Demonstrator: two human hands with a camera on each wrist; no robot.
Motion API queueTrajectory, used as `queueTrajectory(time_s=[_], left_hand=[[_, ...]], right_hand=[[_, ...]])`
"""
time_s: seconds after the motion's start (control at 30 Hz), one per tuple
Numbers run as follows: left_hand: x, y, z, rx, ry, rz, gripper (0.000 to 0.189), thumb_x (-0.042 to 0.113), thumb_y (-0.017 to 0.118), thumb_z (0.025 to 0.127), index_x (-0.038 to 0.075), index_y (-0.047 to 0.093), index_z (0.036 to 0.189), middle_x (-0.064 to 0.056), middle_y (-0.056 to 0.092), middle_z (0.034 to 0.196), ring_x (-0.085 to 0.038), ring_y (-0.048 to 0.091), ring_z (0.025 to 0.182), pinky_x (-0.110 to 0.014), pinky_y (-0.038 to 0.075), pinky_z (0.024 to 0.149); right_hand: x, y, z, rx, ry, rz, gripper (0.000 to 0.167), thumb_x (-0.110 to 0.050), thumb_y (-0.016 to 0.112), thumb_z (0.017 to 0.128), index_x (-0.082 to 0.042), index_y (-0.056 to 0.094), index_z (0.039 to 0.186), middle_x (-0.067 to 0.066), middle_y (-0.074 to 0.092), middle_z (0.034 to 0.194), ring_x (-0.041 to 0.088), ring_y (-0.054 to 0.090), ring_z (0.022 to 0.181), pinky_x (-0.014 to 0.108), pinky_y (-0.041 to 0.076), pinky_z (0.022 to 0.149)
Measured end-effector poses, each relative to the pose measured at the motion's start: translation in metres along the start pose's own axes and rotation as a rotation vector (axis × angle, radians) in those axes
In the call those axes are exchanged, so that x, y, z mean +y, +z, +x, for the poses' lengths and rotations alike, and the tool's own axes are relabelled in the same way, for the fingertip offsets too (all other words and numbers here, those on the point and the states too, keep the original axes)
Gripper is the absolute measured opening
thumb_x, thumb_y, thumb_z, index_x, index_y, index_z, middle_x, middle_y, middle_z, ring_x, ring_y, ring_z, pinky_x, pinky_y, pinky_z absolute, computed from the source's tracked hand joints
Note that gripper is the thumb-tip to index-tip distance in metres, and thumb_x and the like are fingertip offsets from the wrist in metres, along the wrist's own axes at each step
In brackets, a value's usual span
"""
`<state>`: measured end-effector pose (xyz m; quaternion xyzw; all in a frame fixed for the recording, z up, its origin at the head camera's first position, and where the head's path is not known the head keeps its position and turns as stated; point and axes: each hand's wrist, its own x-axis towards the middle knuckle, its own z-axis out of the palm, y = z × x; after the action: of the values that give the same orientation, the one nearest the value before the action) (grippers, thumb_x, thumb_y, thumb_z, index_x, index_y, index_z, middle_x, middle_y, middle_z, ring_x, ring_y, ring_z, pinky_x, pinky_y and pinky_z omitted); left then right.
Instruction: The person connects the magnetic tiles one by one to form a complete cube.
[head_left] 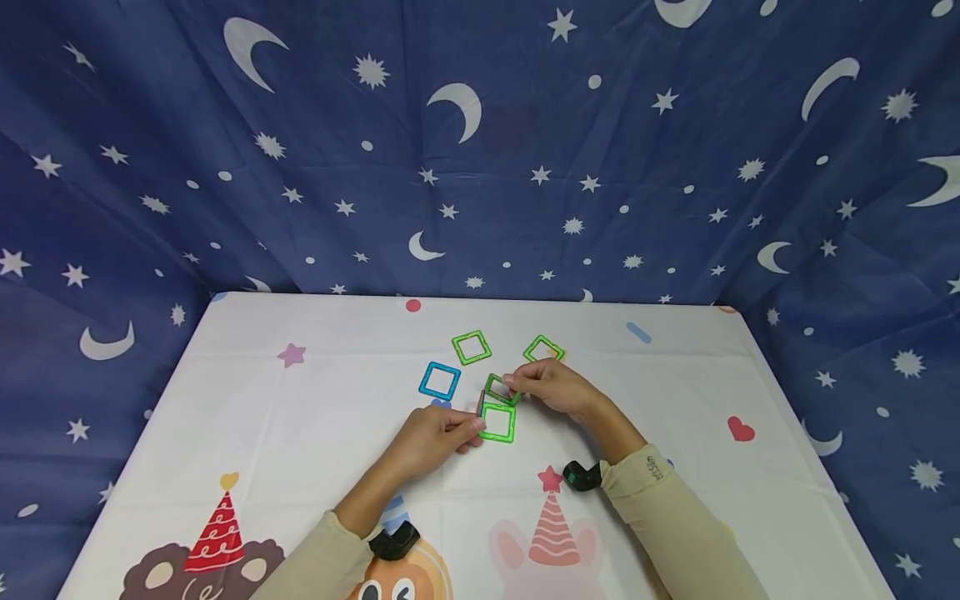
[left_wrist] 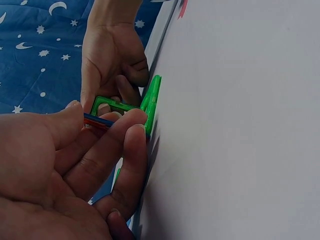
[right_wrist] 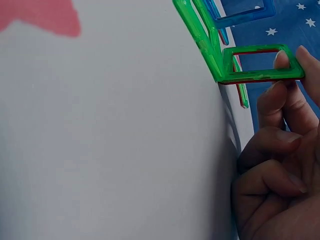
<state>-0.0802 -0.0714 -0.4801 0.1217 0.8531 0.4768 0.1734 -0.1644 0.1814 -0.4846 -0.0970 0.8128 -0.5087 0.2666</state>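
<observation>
My right hand pinches a green square magnetic tile by its far edge, thumb on one face and fingertips on the other. Its near edge meets a second green square tile; in the right wrist view the two form an angle at a corner. Between thumb and fingers, my left hand pinches a thin tile seen edge-on, with a blue and red edge. It stands at the left side of the green pair. Fingertips partly hide it.
Behind my hands lie a blue square tile and a green square tile. Another green tile lies just beyond my right hand. A printed white cloth covers the table, and a blue star-patterned curtain hangs behind.
</observation>
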Motion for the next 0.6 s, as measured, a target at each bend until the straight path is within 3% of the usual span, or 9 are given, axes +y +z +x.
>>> queueTrajectory(time_s=[0.6], left_hand=[[0.0018,-0.0009,-0.0014,-0.001,0.007,-0.01,0.034,0.042,0.061,0.102,0.016,0.082,0.101,0.005,0.076,0.078,-0.008,0.067,0.073,-0.025,0.047,0.071]], right_hand=[[0.0007,-0.0013,-0.001,-0.026,-0.03,-0.016,0.035,-0.037,0.066,0.1,-0.006,0.078,0.091,0.0,0.059,0.086,0.017,0.043,0.081,0.032,0.034,0.073]])
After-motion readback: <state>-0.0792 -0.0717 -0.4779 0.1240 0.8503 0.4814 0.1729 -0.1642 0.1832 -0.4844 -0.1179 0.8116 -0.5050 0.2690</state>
